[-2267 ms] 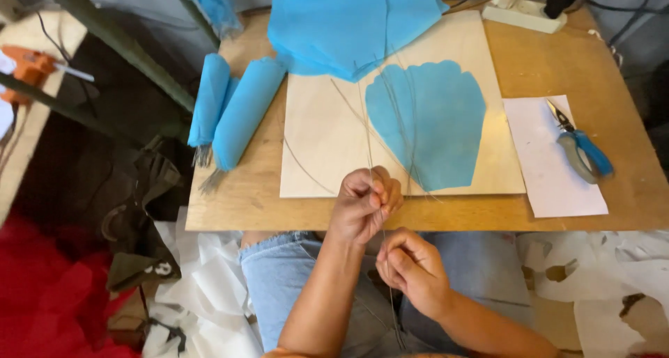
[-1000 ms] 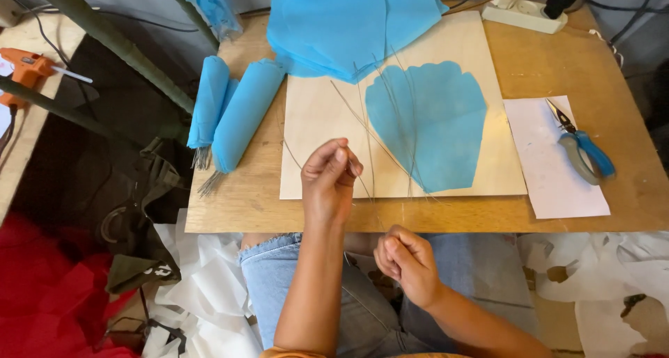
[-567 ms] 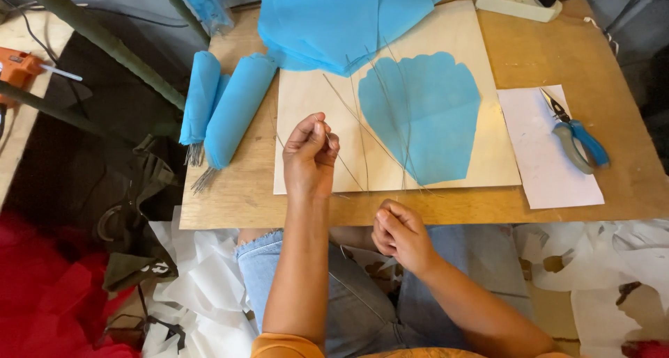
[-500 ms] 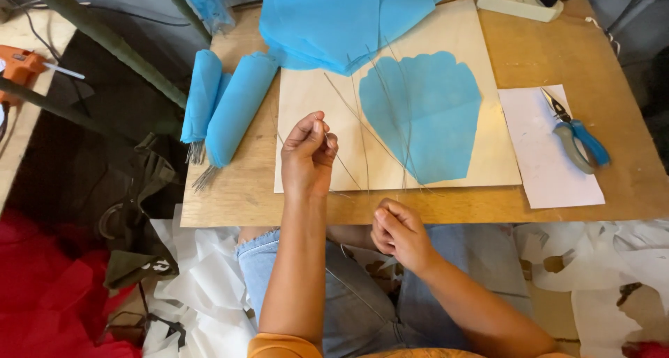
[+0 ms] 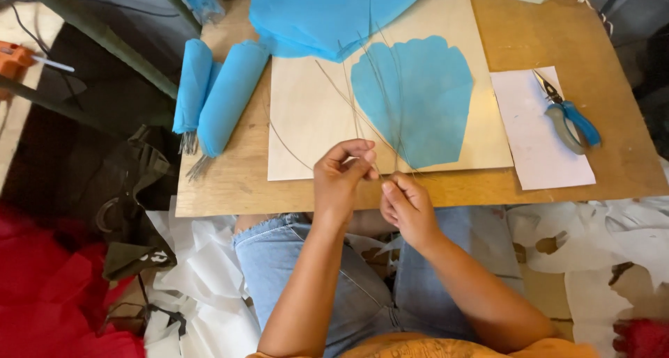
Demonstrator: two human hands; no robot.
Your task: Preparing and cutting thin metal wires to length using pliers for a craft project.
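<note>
Wire: thin grey wire point(image 5: 373, 168), pinched at the near edge of the board, between the two hands; its far length runs up over the board among other loose wires point(image 5: 362, 107).
Left hand: left hand point(image 5: 340, 180) curled, thumb and forefinger pressed together on the wire; knuckles over the board's near edge.
Right hand: right hand point(image 5: 408, 208) just beside the left, fingertips closed on the same wire; it sits at the table's front edge, above the lap.
Petal: blue scalloped paper petal point(image 5: 418, 100) flat on the board, several wires lying across it.
Board: pale plywood board point(image 5: 306, 121) on the wooden table point(image 5: 613, 107).
Blue sheets: stack of blue paper point(image 5: 327, 13) overlapping the board's far edge.
Rolls: two blue paper rolls point(image 5: 216, 97) left of the board, wire ends sticking out at their near ends.
Pliers: blue-handled pliers point(image 5: 566, 114) on a white sheet point(image 5: 540, 156), right of the board, well apart from both hands.
Floor: white paper scraps point(image 5: 202, 274), red material lower left.
</note>
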